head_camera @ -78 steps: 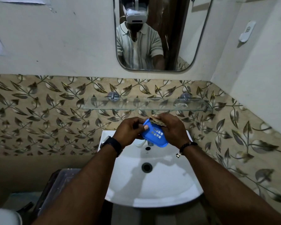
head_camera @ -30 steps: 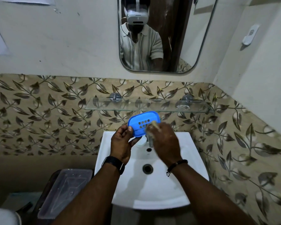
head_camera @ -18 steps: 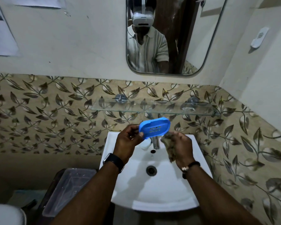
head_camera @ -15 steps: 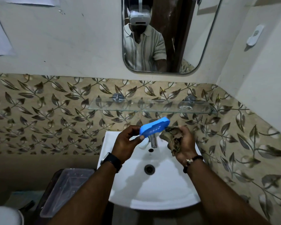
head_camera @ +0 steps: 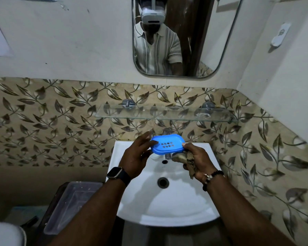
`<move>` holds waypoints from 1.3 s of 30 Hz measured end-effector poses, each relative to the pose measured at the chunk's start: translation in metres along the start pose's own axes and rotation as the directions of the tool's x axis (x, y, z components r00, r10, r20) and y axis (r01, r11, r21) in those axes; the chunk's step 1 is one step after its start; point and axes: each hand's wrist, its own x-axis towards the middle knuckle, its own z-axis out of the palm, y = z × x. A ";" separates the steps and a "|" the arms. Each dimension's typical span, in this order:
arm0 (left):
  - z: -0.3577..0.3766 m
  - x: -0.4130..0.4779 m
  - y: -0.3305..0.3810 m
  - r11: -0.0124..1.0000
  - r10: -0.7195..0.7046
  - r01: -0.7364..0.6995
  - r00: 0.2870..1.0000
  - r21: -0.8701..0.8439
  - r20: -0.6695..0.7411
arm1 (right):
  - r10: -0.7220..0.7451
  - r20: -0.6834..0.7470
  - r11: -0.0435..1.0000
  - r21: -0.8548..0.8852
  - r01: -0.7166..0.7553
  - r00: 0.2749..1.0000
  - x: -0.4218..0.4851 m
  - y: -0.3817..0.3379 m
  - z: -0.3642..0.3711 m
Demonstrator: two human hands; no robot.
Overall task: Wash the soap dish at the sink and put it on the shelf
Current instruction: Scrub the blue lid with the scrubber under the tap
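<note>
You're standing in a small bathroom, a household one by its looks. Below your left hand (head_camera: 137, 157) and right hand (head_camera: 197, 159) sits a white wall basin (head_camera: 167, 210) with its drain (head_camera: 162, 182). Just past them is a tap (head_camera: 166, 132), beyond it a glass shelf (head_camera: 149, 114) on leaf-patterned tiles (head_camera: 43, 121), and a mirror (head_camera: 220, 32) higher still (you show in it, headset on).

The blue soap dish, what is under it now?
Below the soap dish is the white sink; the tap shows only at its top and spout, the middle covered by the dish. The right hand holds a brown cloth under the dish's right end.
</note>
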 end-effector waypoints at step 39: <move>0.086 0.000 0.016 0.087 -0.772 0.530 0.571 -0.843 0.280 | -0.001 -0.287 0.966 -0.249 -0.073 0.958 0.173 0.019 -0.139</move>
